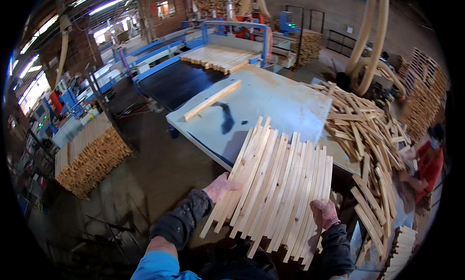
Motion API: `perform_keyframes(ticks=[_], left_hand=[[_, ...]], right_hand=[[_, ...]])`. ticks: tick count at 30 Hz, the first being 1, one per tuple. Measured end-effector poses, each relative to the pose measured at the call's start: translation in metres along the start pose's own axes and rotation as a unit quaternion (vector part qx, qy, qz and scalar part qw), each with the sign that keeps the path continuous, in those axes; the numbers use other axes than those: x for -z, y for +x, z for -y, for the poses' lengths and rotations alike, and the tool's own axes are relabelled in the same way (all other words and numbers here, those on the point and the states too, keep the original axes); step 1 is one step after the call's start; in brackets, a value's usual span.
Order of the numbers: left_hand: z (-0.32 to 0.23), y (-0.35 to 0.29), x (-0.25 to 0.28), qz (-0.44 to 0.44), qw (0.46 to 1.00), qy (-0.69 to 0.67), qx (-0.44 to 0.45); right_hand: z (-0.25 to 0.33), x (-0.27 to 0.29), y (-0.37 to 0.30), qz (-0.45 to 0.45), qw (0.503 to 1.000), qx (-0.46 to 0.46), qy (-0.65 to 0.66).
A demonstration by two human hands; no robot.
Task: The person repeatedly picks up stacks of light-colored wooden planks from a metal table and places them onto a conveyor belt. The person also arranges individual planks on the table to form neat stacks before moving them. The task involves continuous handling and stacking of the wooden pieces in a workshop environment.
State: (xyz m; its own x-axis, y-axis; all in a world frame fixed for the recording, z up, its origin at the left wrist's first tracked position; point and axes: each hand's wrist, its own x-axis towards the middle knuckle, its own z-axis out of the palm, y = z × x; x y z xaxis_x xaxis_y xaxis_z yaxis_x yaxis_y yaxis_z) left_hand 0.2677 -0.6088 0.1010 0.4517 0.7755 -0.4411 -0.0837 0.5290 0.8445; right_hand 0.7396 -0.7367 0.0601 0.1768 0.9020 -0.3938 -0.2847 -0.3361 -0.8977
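A wide row of pale wooden strips [276,188], laid side by side with uneven ends, is squeezed between my two gloved hands. At its left edge my left hand [222,187] presses with closed fingers. My right hand [325,214] grips the opposite edge, its fingertips partly hidden by the wood. The strips' far ends reach over the near edge of a grey metal table [271,98]. A single wooden strip [212,100] lies on that table, farther off to the left.
Loose strips [363,129] lie heaped at the right, with a person in red [428,168] beyond them. Behind the table, a blue-framed machine [235,25] has a dark belt [184,83] carrying a row of boards [218,58]. Stacked strips [94,159] stand at left.
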Motion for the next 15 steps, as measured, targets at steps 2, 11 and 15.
perform_keyframes(ticks=[2, 11, 15], left_hand=[[-0.023, 0.033, 0.032, -0.029, 0.996, 0.087, -0.014], [-0.165, 0.22, 0.121, 0.051, 0.969, 0.239, -0.043], [-0.232, 0.289, 0.135, -0.11, 0.773, 0.619, 0.084]], right_hand=[[0.01, -0.021, 0.039, -0.011, 0.996, -0.044, -0.08], [0.055, -0.117, 0.178, -0.065, 0.996, 0.026, 0.056], [0.078, -0.167, 0.241, -0.13, 0.989, 0.007, 0.065]])
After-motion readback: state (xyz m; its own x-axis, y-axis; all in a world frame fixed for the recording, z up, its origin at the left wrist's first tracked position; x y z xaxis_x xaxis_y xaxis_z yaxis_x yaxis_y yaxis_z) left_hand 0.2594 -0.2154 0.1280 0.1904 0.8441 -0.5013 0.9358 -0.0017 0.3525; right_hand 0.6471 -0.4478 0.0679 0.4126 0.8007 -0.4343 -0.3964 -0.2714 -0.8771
